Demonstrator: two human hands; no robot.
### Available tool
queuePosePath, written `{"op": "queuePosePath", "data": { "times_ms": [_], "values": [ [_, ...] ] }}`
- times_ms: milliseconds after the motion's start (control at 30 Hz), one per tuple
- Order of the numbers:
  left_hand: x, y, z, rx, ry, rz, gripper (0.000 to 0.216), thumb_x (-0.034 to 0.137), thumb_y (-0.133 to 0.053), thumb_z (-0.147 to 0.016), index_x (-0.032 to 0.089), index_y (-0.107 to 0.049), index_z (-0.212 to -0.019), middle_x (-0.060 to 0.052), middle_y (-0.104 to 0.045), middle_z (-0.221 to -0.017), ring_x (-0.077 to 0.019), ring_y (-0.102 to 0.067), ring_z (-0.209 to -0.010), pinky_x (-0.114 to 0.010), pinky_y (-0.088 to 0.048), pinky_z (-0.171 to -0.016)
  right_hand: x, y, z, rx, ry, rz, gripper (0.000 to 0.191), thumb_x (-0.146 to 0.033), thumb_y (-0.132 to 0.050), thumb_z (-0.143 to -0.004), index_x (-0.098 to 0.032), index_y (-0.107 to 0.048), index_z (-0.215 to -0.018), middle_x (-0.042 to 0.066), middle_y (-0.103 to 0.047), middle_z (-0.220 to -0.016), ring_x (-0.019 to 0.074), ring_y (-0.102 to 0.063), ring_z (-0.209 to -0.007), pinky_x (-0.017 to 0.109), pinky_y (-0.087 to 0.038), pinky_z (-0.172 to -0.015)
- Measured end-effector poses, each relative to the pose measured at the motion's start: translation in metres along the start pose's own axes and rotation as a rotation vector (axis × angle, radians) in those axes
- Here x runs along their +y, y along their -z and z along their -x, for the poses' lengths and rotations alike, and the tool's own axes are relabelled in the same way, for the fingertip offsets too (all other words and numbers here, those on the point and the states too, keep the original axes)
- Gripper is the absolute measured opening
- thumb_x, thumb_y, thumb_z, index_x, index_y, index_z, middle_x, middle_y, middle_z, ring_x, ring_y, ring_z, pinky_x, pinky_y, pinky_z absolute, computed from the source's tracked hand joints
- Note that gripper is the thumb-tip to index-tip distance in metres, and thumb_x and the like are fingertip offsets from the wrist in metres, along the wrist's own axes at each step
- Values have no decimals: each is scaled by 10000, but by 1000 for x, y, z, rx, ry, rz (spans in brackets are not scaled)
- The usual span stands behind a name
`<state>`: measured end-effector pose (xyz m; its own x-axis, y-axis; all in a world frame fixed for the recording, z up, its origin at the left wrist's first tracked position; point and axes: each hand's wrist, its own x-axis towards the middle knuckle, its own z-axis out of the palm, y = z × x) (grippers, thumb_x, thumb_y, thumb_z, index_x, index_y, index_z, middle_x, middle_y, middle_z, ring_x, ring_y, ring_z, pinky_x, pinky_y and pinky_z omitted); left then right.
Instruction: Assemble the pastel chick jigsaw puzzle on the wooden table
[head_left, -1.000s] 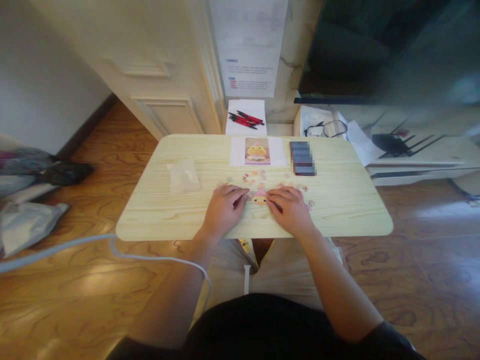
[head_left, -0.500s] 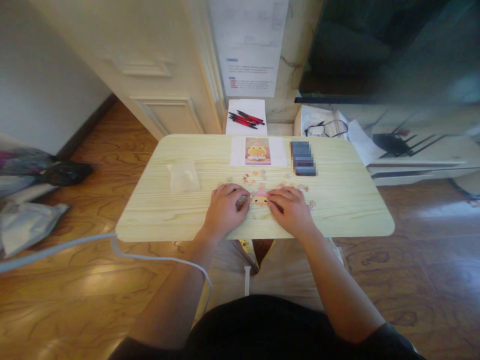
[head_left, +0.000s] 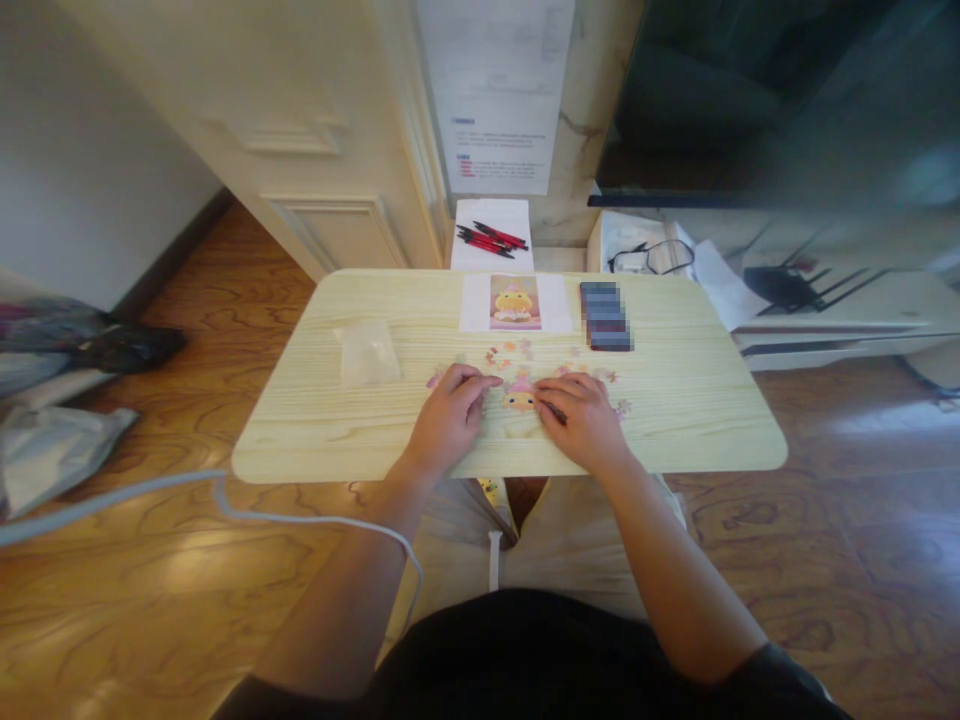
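Note:
A partly assembled jigsaw puzzle, with a yellow face and a pink top, lies flat on the light wood-grain table. My right hand has its thumb and fingertips closed on the puzzle's right edge. On the other side, my left hand holds nothing that I can see; its index finger stretches towards the puzzle, a little apart from its left edge. Several loose puzzle pieces lie behind the puzzle, and others show around both hands.
A printed reference picture lies at the table's back edge, beside a pixelated phone-like dark object. To the left rests a translucent plastic bag. Red pens lie on white paper beyond the table. A pale cable crosses my left forearm.
My left hand has let go of the puzzle's left edge and drawn slightly left, its fingers straightening. My right hand has stayed on the right edge.

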<state>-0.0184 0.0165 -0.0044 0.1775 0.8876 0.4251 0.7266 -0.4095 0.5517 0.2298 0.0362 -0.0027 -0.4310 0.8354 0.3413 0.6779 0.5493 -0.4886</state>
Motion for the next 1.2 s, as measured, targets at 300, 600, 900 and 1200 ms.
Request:
{"op": "queuePosePath", "data": {
  "times_ms": [300,600,900,1200],
  "values": [
    [-5,-4,3,38,233,153,178,291,-697,-940,243,-660,-1108,-24,-742,-1035,-166,-748,-840,-313,-606,-809,1,0,-1,5,3,-5,222,-292,-606,-1018,-305,-798,-1130,27,-771,-1250,296,-598,-1225,529,-431,-1114],
    [-5,-2,1,32,101,100,142,334,-678,-971,268,-792,-1025,-40,-781,-1069,-205,-734,-1028,-383,-576,-990,1,0,0,-3,5,-13,232,-283,-602,-1022,-298,-788,-1161,22,-766,-1266,295,-593,-1234,528,-430,-1123],
    [-5,-2,-1,-41,72,25,250,299,-599,-1018,275,-779,-1191,-39,-813,-1099,-214,-748,-1016,-384,-566,-977,1,0,0,-1,4,-23,232,-276,-607,-1018,-299,-790,-1159,25,-765,-1270,294,-596,-1228,523,-433,-1121],
    [-1,-4,-5,-38,53,-48,237,349,-590,-1031,242,-763,-1153,-50,-807,-1116,-230,-737,-1047,-414,-548,-1017,4,-3,0,43,53,16,201,-268,-630,-1013,-279,-795,-1129,22,-778,-1230,282,-623,-1185,506,-470,-1080]
  ]
}}
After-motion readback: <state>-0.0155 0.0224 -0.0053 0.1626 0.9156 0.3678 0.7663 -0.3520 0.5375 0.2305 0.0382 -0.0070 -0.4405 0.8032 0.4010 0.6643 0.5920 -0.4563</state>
